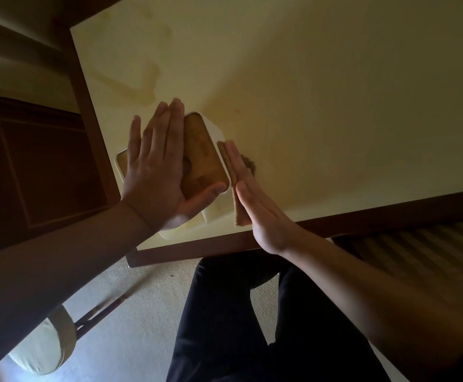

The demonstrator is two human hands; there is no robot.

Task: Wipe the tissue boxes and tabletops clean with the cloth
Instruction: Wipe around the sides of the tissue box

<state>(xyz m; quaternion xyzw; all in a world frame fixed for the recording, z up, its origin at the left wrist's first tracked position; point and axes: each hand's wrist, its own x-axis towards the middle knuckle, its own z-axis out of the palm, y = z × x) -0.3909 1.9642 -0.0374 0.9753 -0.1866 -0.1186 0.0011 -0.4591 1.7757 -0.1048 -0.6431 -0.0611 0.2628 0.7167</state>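
- Nearest: dark trouser legs (pixel 241 321) over pale carpet, a cushioned chair (pixel 45 348) low at the left.
- At the table's near edge: right hand (pixel 255 205) held flat and on edge, fingers straight and together, pressing a brown cloth (pixel 234 188) against the right side wall of the tissue box (pixel 211 142); nothing curled around the cloth, only sandwiched between palm and box, likely so the whole side gets rubbed in one pass.
- Just beyond: left hand (pixel 156 166) laid flat on the box's wooden lid, fingers spread and straight, thumb stretched toward the near right corner; pressing down, apparently to brace the box against the sideways push of the wiping.
- Tissue box: white body, wood top, standing near the table's front left corner.
- Farther: yellow tabletop (pixel 335 92) with brownish stain rings at upper left, seemingly not yet wiped.
- Judgement: box side in hand now, tabletop left to do.
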